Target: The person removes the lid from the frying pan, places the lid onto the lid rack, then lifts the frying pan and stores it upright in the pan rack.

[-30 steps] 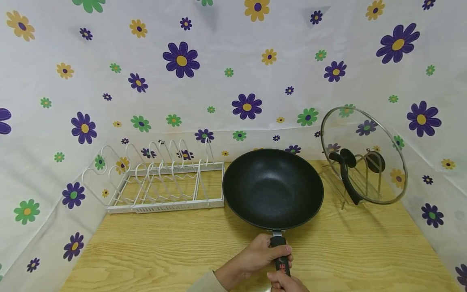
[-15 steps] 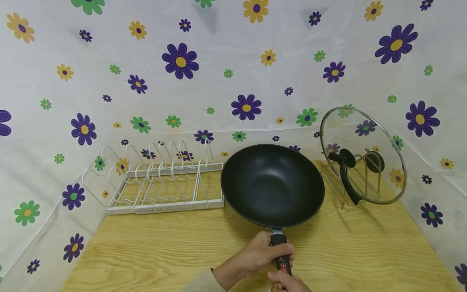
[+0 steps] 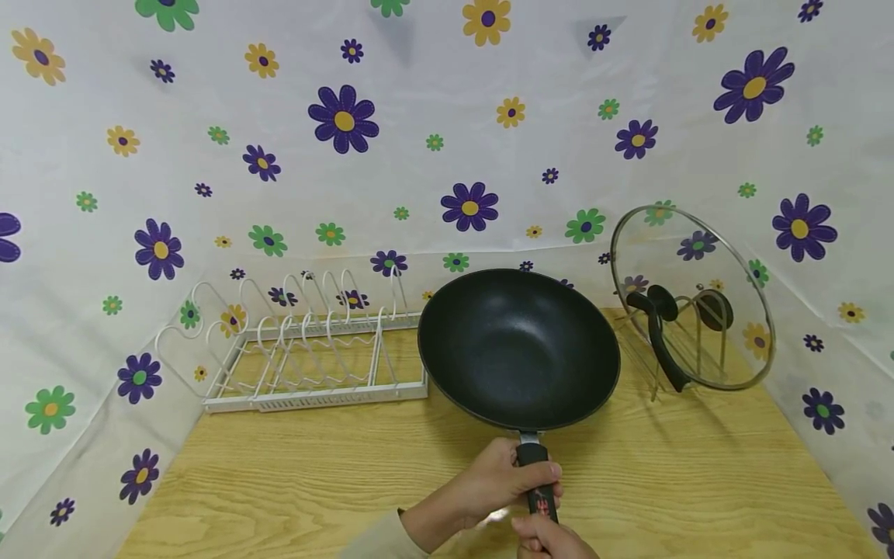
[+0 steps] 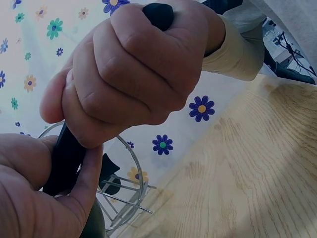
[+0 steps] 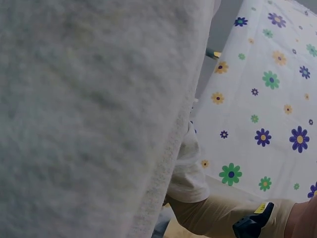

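A black wok (image 3: 519,349) faces me with its dark inside showing, in the middle of the head view. My left hand (image 3: 489,481) grips the black handle (image 3: 535,460) close to the pan, thumb across its top. Lower down, at the handle's rear end, my right hand (image 3: 552,539) holds on too, partly cut off by the frame edge. The left wrist view shows the curled right hand (image 4: 129,74) with the handle tip poking out of it, and the left hand (image 4: 49,193) around the grip beside it. In the right wrist view, grey cloth hides both the wok and the right hand.
A white wire rack (image 3: 314,365) lies left of the wok on the wooden table (image 3: 300,473). To the right, a glass lid (image 3: 698,310) with a black handle leans on a wire stand (image 3: 722,353). A flower-printed sheet (image 3: 412,171) encloses the back and sides.
The wok has risen slightly in the head view and looks a little larger. Both hands keep their hold on the handle; rack and lid stay put.
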Motion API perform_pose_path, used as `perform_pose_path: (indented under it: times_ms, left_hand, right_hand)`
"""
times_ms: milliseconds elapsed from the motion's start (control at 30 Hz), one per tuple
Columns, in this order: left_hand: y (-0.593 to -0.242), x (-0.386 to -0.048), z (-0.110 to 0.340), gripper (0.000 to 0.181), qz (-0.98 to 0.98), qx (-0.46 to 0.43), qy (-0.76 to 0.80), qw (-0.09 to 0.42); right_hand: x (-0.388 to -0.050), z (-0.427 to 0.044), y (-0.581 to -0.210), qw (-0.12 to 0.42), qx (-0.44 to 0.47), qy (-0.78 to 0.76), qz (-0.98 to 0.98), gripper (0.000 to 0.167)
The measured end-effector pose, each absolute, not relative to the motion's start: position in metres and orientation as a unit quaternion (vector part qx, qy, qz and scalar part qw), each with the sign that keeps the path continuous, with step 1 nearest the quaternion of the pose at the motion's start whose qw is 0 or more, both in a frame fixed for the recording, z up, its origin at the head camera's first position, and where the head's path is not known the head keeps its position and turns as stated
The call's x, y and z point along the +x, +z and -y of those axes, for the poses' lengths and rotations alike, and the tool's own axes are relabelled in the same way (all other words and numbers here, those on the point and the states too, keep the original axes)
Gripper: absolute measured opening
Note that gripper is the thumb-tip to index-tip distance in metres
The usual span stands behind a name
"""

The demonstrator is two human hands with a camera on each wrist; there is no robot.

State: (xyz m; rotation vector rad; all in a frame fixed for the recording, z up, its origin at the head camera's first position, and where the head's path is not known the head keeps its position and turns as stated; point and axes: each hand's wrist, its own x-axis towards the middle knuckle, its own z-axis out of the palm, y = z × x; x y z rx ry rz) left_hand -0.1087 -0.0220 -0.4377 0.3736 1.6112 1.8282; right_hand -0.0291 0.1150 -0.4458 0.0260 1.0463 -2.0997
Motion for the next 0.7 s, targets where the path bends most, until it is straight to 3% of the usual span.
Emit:
perform_pose_path:
  times_ms: [700]
  left_hand:
    - [-0.403,-0.111,0.028,0.023,-0.654,0.183,0.665,0.311]
  right_hand:
    - [-0.026,-0.111,-0.425,0.402,-0.028,-0.854,-0.329,0.029]
